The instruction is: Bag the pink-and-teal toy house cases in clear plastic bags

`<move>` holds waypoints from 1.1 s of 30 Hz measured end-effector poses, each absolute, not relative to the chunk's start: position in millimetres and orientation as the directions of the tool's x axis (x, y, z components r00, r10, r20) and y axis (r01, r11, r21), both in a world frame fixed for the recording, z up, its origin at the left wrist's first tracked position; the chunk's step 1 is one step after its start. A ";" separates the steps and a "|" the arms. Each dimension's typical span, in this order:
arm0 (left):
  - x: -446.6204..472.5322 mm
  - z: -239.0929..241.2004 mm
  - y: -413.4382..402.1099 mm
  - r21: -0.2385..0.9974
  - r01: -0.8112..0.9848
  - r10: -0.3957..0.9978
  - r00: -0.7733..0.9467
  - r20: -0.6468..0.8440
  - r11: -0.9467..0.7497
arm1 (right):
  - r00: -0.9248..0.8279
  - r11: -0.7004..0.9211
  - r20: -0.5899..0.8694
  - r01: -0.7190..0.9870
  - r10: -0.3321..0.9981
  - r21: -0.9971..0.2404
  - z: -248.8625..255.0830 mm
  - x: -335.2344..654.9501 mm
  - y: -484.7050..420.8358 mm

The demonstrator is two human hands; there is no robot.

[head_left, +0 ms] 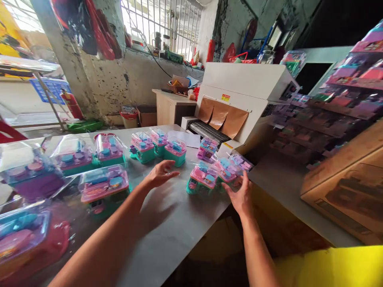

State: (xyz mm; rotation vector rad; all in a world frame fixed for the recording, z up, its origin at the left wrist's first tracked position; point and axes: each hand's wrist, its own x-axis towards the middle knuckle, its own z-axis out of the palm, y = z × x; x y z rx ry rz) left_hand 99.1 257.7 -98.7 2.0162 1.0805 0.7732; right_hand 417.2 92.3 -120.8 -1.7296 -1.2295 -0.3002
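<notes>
My right hand (241,197) is at a plastic-wrapped pink and teal toy set (226,169) near the table's right edge, thumb and fingers spread around its near end. My left hand (161,174) hovers over the grey table (163,223), fingers apart and nothing in it. Just beyond the left fingers sits a green-based wrapped toy set (175,151). Between my hands stands another pink and green one (203,177). A purple set (207,148) and a partly hidden lilac one (241,161) lie behind the set at my right hand.
Several larger-looking wrapped sets, such as a green one (104,187), line the table's left side. A white conveyor machine (239,83) with brown flaps stands ahead. To the right are stacked toy packs (338,99), a cardboard box (350,191) and a yellow panel (335,267).
</notes>
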 end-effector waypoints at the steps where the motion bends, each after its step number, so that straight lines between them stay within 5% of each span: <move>1: 96.1 -93.8 264.6 0.776 0.502 0.909 0.355 0.219 -0.383 | 0.471 -0.037 0.698 0.841 0.539 -0.539 -110.5 409.7 90.1; 4: 105.5 -78.9 285.3 0.602 0.696 0.888 0.115 0.445 -0.391 | 0.386 0.042 0.805 0.891 0.450 -0.451 -73.3 380.0 94.7; 8: 142.8 -64.6 309.4 0.483 0.769 0.855 0.152 0.496 -0.418 | 0.234 0.157 0.815 0.918 0.531 -0.365 -37.6 338.9 118.7; 12: 165.0 -60.3 330.1 0.473 0.785 0.900 0.241 0.362 -0.400 | 0.157 0.225 0.789 0.909 0.594 -0.350 -35.5 311.5 134.2; 18: 143.2 -58.6 316.9 0.450 0.750 0.864 0.329 0.382 -0.485 | 0.057 0.333 0.777 0.882 0.627 -0.334 -38.9 288.4 132.2; 27: 83.2 -64.9 182.3 0.518 0.651 0.831 0.403 0.383 -0.555 | 0.050 0.429 0.734 0.784 0.677 -0.449 -6.7 241.1 175.7; 33: 12.9 -50.1 99.9 0.647 0.421 0.730 0.600 0.326 -0.635 | -0.128 0.446 0.601 0.792 0.789 -0.416 -8.4 189.5 264.6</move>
